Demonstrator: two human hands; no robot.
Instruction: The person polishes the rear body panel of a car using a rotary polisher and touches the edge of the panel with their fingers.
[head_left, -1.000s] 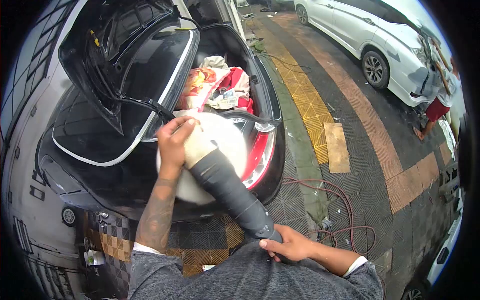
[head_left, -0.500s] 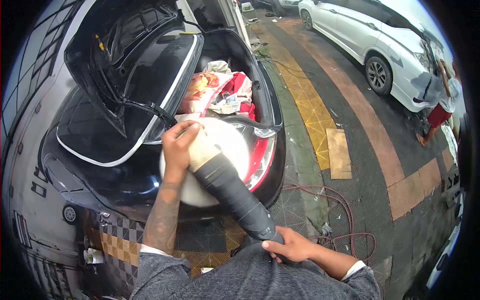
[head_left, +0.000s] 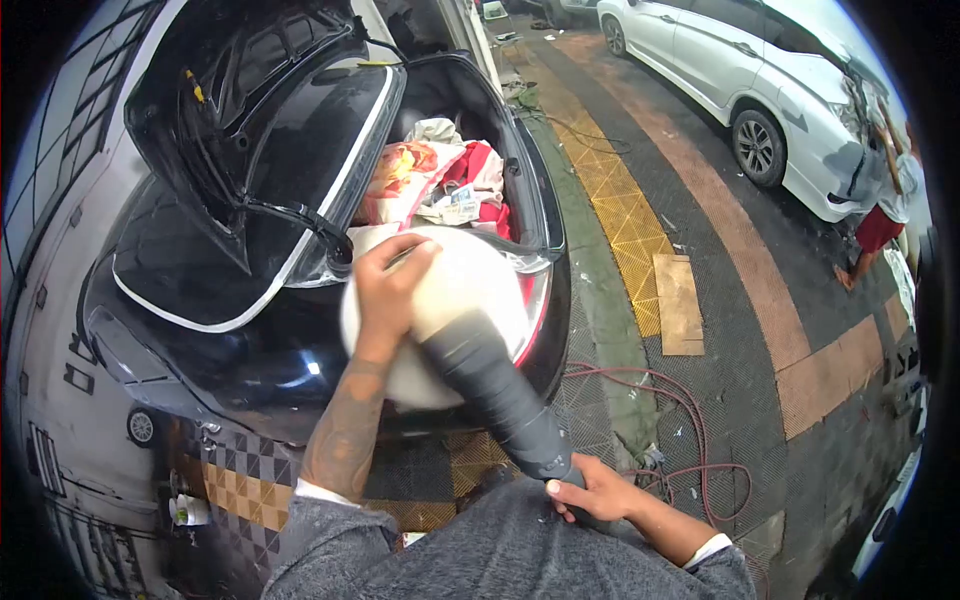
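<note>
I hold a car polisher with a dark wrapped body and a wide white pad, blurred along its edge. My left hand grips the head end above the pad. Around the rear of the body, close to my shirt, my right hand is closed. The pad is over the rear corner of a black car and covers most of its red tail light. Whether the pad touches the paint, I cannot tell.
The car's boot lid is raised, and printed bags fill the boot. A red hose loops over the floor at right. Beyond, a person stands at a white car. A brown board lies on the mats.
Both hands and the polisher have shifted to the right, the pad covering more of the tail light. The grip stays the same.
</note>
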